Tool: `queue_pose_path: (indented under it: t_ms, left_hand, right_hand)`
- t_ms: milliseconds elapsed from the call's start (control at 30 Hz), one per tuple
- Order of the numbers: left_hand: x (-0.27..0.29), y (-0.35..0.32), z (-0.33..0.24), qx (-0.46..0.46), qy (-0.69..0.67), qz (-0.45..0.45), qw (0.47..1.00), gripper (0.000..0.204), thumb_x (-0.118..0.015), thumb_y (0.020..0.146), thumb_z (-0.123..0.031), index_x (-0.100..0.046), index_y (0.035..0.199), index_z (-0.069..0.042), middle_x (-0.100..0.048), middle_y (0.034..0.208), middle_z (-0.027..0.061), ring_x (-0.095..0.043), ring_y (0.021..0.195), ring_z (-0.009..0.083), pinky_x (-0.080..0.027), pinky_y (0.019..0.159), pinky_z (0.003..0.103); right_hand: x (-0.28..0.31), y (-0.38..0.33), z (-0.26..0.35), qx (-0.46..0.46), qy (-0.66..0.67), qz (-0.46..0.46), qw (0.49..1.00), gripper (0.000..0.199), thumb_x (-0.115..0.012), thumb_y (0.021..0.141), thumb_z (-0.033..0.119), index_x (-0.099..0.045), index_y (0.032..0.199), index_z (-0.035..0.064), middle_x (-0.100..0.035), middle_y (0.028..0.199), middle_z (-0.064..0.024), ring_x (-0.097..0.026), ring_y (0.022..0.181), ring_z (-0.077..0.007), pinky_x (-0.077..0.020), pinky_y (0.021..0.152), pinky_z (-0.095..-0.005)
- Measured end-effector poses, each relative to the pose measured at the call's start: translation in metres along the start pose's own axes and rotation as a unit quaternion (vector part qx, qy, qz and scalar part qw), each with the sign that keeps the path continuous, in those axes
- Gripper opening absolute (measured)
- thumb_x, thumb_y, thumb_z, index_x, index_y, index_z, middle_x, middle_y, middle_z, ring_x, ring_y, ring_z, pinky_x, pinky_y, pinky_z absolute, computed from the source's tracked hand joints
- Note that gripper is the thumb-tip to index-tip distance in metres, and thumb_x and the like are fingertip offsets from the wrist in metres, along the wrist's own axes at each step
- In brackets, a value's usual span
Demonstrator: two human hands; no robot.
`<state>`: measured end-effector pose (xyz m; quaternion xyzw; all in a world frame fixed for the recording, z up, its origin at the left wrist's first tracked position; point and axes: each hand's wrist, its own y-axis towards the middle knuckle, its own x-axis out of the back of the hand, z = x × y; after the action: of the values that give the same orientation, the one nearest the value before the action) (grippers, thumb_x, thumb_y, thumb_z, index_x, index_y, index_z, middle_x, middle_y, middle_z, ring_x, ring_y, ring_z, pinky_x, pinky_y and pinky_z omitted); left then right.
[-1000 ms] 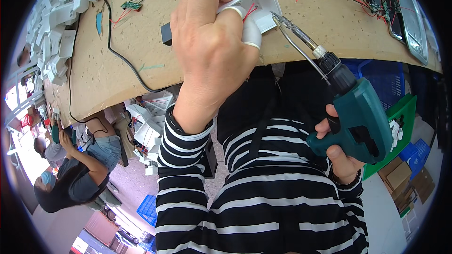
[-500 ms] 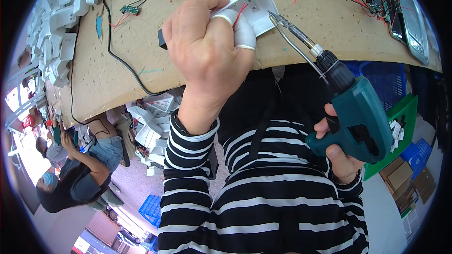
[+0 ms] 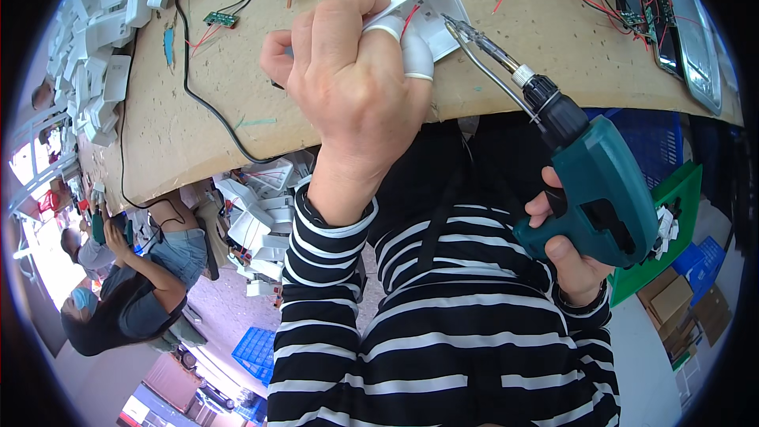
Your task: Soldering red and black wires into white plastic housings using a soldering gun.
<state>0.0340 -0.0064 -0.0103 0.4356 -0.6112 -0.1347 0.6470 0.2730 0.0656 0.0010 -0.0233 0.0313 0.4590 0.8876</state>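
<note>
My left hand (image 3: 352, 83), with white finger cots on its thumb and a finger, is closed on a white plastic housing (image 3: 431, 4) at the edge of the bench. A short red wire (image 3: 409, 20) rises beside those covered fingertips. In my right hand (image 3: 565, 249) is a green pistol-shaped soldering gun (image 3: 605, 190), held by its grip, a finger near the black trigger. Its metal tip and thin feed tube point into the housing's open side. Whether the tip touches anything inside is unclear. The covered fingers hide part of the housing's interior.
White housings (image 3: 95, 39) are piled at the far left of the bench (image 3: 261, 103). A small green circuit board (image 3: 221, 19) and a black cable (image 3: 186, 79) lie nearer. A green tray (image 3: 688, 205) stands at right. Another person (image 3: 150, 277) works at left.
My left hand has shifted slightly right, and its outer fingers have spread outward. The soldering gun's tip has moved a little left and up, further into the housing.
</note>
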Motion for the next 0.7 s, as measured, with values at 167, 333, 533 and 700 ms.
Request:
queue_pose_path:
  t_ms: [167,333,533,700]
  left_hand:
    - [0.003,-0.002,0.005,0.012,-0.076,-0.002,0.997,0.015,-0.069,0.058,-0.003,-0.062,0.070,0.000,-0.059,0.090,0.0092,-0.054,0.079,0.0210,-0.039,0.073,0.031]
    - [0.007,-0.004,0.008,0.004,-0.189,-0.002,0.982,0.014,-0.070,0.061,-0.001,-0.062,0.073,0.001,-0.057,0.095,0.0145,-0.056,0.083,0.0246,-0.045,0.068,0.031]
    - [0.001,0.004,-0.002,0.033,-0.091,0.031,0.995,0.016,-0.067,0.056,0.001,-0.062,0.071,0.004,-0.058,0.087,0.0133,-0.055,0.078,0.0244,-0.043,0.066,0.031]
    - [-0.004,0.003,-0.003,0.040,-0.079,0.022,0.996,0.014,-0.065,0.055,0.002,-0.061,0.068,0.006,-0.057,0.082,0.0122,-0.054,0.074,0.0239,-0.042,0.064,0.031]
  right_hand:
    - [0.002,0.000,0.002,-0.006,0.005,-0.004,1.000,0.064,-0.070,0.074,0.025,-0.040,0.120,-0.0084,-0.054,0.110,-0.0238,-0.059,0.080,-0.0215,-0.0506,0.065,-0.0282]
    - [0.003,-0.002,0.005,-0.012,0.014,-0.043,0.999,0.065,-0.071,0.073,0.027,-0.041,0.118,-0.0096,-0.055,0.107,-0.0233,-0.060,0.076,-0.0203,-0.0505,0.062,-0.0260]
    - [0.002,-0.001,0.007,-0.032,0.004,-0.057,0.998,0.066,-0.071,0.073,0.027,-0.041,0.119,-0.0090,-0.054,0.109,-0.0228,-0.059,0.077,-0.0198,-0.0503,0.062,-0.0260]
    - [0.004,0.000,0.004,-0.017,0.002,-0.032,0.999,0.067,-0.072,0.073,0.028,-0.041,0.120,-0.0082,-0.054,0.109,-0.0232,-0.059,0.079,-0.0203,-0.0503,0.063,-0.0265]
